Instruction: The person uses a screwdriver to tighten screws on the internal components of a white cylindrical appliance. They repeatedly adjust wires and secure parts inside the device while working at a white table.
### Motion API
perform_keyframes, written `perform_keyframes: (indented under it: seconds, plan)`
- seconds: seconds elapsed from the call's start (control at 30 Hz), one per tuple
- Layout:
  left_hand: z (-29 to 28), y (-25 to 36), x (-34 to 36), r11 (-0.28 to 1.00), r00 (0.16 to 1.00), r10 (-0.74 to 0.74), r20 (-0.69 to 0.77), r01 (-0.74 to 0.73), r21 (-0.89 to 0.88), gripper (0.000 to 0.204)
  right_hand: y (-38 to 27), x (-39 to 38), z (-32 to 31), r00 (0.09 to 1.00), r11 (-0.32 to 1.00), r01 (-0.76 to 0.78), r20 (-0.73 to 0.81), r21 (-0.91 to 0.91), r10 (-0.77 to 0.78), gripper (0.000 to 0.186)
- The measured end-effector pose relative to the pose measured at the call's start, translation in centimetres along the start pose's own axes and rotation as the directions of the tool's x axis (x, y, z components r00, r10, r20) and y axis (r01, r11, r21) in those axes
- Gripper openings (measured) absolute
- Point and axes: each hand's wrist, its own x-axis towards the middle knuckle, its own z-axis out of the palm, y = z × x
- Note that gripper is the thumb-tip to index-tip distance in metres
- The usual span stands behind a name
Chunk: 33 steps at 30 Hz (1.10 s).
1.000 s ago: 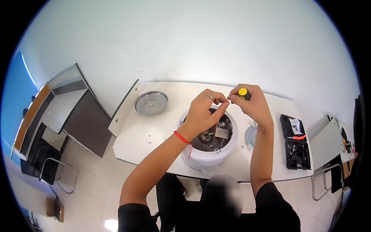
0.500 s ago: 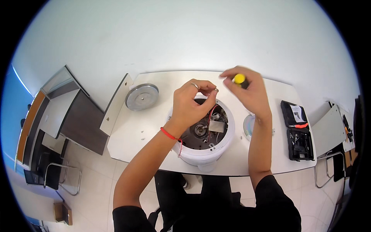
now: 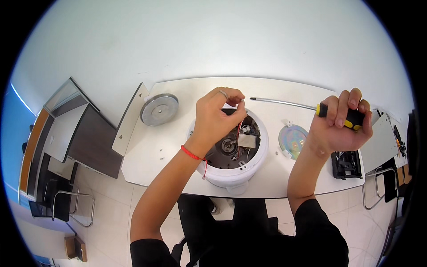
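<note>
My left hand [image 3: 216, 118] is above the far rim of an open round white appliance body [image 3: 264, 149], thumb and forefinger pinched on a small screw [image 3: 242, 100]. Wires, a pale rectangular part [image 3: 247, 140] and metal fittings show inside the body. To the right, my right hand [image 3: 340, 135] is wrapped round the black-and-yellow handle of a screwdriver [image 3: 284, 103]. Its long shaft points left, and the dark tip is a short way from the screw, not touching it.
A round metal plate [image 3: 160, 110] lies at the table's left. Right of the body is a shiny iridescent disc [image 3: 292, 140] with tabs. A black tool case [image 3: 347, 165] sits at the right edge, partly hidden by my right hand. Small screws [image 3: 162, 154] lie left of the body.
My right hand has moved right and away from the left hand, turning the screwdriver so its shaft now lies sideways toward the screw. The left hand keeps its pinch in nearly the same place.
</note>
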Motion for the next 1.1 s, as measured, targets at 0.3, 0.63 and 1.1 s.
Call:
perform_keyframes:
  seconds: [0.3,0.63,1.1]
  plan:
    - [-0.1,0.2,-0.1,0.999,0.999,0.039,0.028,-0.038,-0.030,0.015,1.0,-0.1,-0.5,0.999,0.997,-0.048,-0.019,-0.059,0.047,0.029]
    - [0.1,0.0,0.0,0.998,0.999,0.040,-0.003,-0.040,-0.043,0.014,1.6,0.0,-0.8,0.999,0.998,-0.029,0.015,-0.050,0.030,0.026]
    - [-0.4,0.1,-0.1,1.000,0.999,-0.006,0.034,0.007,-0.029,0.015,1.8,-0.1,-1.1,0.902,0.999,-0.030,0.432,0.036,0.011,0.024]
